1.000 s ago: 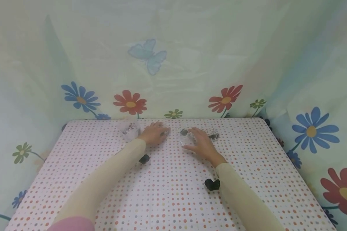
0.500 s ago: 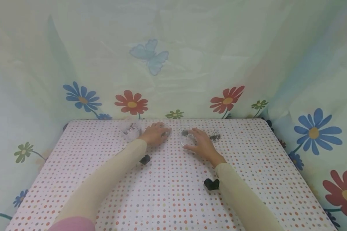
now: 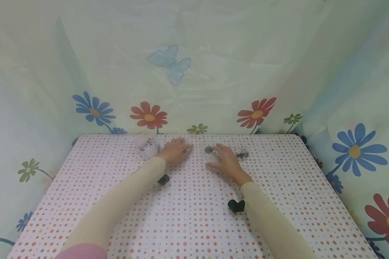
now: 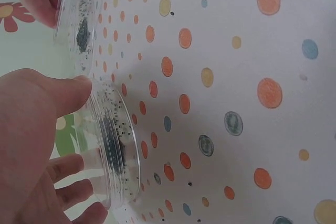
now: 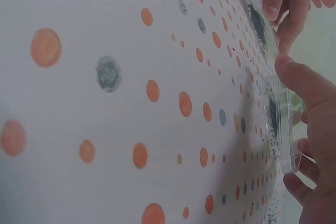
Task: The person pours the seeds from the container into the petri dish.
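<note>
Near the far edge of the table, my left hand [image 3: 173, 151] grips a clear round dish [image 4: 113, 145] by its side, thumb on the near rim and fingers curled round the far side. Dark granules lie inside it, clumped in the middle with loose specks around. To its right, my right hand [image 3: 226, 162] holds a second clear round dish [image 3: 209, 154] between thumb and fingers, also with a dark clump inside. In the right wrist view this dish [image 5: 284, 124] sits close by the other. In the head view, the left hand covers much of its dish.
A clear container [image 3: 147, 146] with dark specks stands left of my left hand. More dark granules [image 3: 242, 154] lie in something clear, right of my right hand. The dotted tabletop [image 3: 194, 216] ends at a flower-printed curtain [image 3: 214, 90].
The head view has shifted slightly, so everything sits a little farther right. Both hands keep their grip on the dishes, with no clear movement over the table.
</note>
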`<state>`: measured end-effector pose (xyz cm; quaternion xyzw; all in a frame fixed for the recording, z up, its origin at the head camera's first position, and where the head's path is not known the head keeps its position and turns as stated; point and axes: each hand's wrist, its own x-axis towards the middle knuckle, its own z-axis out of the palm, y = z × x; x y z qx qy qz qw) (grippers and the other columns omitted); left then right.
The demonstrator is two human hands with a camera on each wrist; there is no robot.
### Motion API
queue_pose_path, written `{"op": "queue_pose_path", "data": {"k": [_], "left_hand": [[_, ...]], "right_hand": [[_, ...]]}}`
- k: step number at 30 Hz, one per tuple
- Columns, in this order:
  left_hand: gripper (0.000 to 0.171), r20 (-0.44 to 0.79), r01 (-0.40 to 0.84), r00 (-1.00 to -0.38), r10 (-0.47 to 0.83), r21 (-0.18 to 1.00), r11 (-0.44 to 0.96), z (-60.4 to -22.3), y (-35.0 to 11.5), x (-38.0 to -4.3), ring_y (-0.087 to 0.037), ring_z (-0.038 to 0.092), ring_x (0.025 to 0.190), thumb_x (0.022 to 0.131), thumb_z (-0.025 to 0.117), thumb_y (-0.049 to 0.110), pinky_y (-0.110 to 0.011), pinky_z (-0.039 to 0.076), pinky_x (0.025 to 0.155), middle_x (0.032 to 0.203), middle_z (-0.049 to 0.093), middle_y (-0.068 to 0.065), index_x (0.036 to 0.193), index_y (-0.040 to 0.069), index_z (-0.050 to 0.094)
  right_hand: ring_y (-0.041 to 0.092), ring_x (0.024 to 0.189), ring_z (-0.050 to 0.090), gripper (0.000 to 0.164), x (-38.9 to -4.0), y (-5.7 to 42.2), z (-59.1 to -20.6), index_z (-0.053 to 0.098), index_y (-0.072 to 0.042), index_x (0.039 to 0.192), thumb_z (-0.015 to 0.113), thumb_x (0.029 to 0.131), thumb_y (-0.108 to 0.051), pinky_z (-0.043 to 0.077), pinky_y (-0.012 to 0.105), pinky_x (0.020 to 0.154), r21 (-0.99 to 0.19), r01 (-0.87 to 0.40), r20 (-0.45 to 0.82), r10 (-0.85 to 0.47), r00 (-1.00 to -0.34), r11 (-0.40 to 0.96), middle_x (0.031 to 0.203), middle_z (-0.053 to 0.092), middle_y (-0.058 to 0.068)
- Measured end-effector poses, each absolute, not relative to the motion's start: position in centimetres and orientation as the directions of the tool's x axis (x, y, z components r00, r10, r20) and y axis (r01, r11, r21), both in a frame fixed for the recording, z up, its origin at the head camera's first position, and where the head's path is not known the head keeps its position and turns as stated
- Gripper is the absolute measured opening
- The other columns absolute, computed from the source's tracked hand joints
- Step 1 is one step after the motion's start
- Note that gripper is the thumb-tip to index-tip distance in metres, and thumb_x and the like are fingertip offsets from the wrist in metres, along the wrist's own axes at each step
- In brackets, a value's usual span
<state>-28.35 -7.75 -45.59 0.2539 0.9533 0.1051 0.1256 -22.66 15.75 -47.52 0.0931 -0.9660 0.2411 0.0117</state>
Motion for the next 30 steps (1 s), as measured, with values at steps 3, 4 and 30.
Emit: {"op": "queue_pose_path", "data": {"k": [3,4,30], "left_hand": [[0.045,-0.184,0.459,-0.841,0.509,0.256,0.851,-45.7,-7.8,-28.4,-0.028,0.022,0.138,0.094,0.044,0.037,-0.053,0.023,0.111,0.15,0.026,-0.005,0.138,0.036,0.037],[0.045,-0.184,0.46,-0.841,0.51,0.254,0.851,-45.7,-7.8,-28.4,-0.028,0.023,0.138,0.094,0.044,0.037,-0.053,0.023,0.11,0.15,0.026,-0.005,0.138,0.036,0.037],[0.045,-0.177,0.462,-0.843,0.507,0.244,0.853,-45.8,-7.7,-28.4,-0.028,0.022,0.139,0.094,0.044,0.037,-0.053,0.022,0.111,0.15,0.025,-0.006,0.139,0.036,0.036]], "right_hand": [[0.033,0.135,0.028,0.071,-22.9,15.8,-47.7,0.045,-0.016,0.133,0.069,0.075,-0.049,0.026,0.054,0.109,-0.467,-0.184,0.066,-0.173,-0.983,0.865,0.147,0.031,0.012],[0.033,0.135,0.027,0.071,-23.0,15.8,-47.7,0.045,-0.016,0.133,0.068,0.075,-0.049,0.026,0.054,0.109,-0.471,-0.183,0.064,-0.173,-0.983,0.863,0.147,0.031,0.012],[0.033,0.137,0.025,0.07,-24.3,15.6,-47.9,0.045,-0.016,0.132,0.068,0.075,-0.049,0.024,0.053,0.11,-0.477,-0.165,0.064,-0.153,-0.986,0.863,0.148,0.029,0.011]]}}
